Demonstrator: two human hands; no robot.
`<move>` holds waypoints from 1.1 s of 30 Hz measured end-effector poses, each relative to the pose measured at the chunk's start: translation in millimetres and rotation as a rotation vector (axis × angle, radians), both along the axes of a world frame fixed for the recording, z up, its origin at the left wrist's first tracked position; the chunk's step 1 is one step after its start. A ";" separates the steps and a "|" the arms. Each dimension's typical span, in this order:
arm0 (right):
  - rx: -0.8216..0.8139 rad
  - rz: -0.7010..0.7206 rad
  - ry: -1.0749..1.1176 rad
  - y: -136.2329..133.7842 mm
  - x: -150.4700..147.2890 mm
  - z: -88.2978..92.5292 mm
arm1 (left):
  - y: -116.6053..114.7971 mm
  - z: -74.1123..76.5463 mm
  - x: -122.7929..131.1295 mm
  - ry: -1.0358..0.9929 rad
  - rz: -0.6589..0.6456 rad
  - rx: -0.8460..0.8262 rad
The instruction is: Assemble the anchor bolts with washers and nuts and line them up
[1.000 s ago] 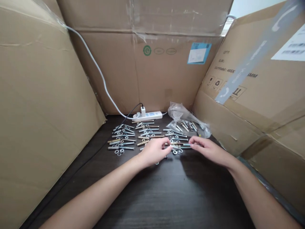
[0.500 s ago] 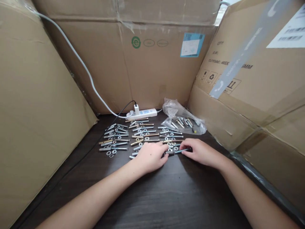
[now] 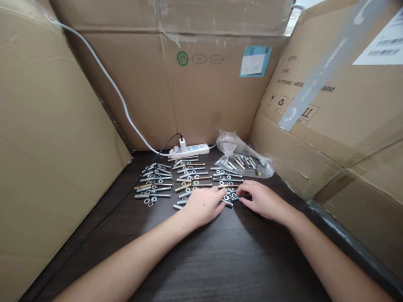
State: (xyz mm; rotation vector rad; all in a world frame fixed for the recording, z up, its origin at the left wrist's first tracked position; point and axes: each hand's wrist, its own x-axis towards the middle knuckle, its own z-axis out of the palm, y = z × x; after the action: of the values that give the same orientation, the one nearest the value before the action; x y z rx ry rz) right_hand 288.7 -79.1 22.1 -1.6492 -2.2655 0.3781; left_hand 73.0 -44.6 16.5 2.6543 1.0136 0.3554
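Note:
Several silver and brass-coloured bolts (image 3: pixel 157 184) with loose washers (image 3: pixel 150 201) lie in rows on a dark wooden table (image 3: pixel 226 260). My left hand (image 3: pixel 203 204) rests palm down over the near middle row, its fingertips pinching the end of a short bolt (image 3: pixel 228 203). My right hand (image 3: pixel 262 199) lies just to the right, its fingers curled on a bolt (image 3: pixel 242 197) at the near right of the rows. The two hands almost touch.
Large cardboard boxes (image 3: pixel 201 84) wall the table on the left, back and right. A white power strip (image 3: pixel 189 150) with a plugged charger and white cable lies at the back. A clear plastic bag (image 3: pixel 242 157) of more bolts sits to the back right.
The camera dropped and shifted slightly. Both hands drew closer to me and together, moving from a raised bolt down to the near edge of the rows.

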 end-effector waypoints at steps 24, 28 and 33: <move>0.149 -0.043 0.118 -1.7 3.0 9.6 | -46.8 1.0 28.6 0.142 -0.343 0.285; 0.107 -0.031 0.150 -2.8 0.6 9.2 | -46.8 -13.3 45.0 0.168 -0.394 0.311; 0.064 -0.032 0.160 -3.0 1.5 13.0 | -32.4 -17.8 48.6 0.101 -0.365 0.354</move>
State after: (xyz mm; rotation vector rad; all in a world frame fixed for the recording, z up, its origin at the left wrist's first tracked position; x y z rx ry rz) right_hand 290.2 -82.1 35.0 -1.5626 -2.1105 0.4098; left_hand 121.6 -77.0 -1.2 3.1254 0.5057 0.3483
